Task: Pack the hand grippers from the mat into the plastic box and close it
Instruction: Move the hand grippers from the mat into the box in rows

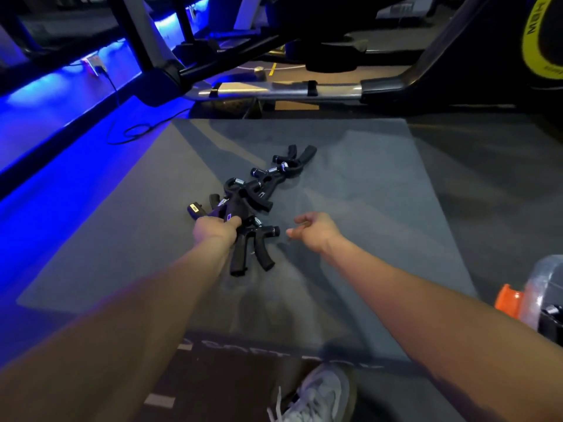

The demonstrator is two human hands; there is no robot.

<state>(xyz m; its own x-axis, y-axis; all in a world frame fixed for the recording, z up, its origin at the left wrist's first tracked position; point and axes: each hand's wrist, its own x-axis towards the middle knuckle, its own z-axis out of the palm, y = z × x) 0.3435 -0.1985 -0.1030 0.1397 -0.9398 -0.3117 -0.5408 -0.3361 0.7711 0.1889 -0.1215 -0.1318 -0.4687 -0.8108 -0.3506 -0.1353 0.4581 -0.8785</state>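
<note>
The mat (350,208) lies on the floor, with the grippers (259,190) strewn in a line across its middle — from near left to far right. The left hand (214,231) sits at the near end of that line, gripping one of them; the right hand (316,231) hovers just right of it, holding nothing. The box (545,290) stands off the mat's right edge, near. Behind the mat is a machine frame (274,89); a shoe (316,397) is nearest, below.
</note>
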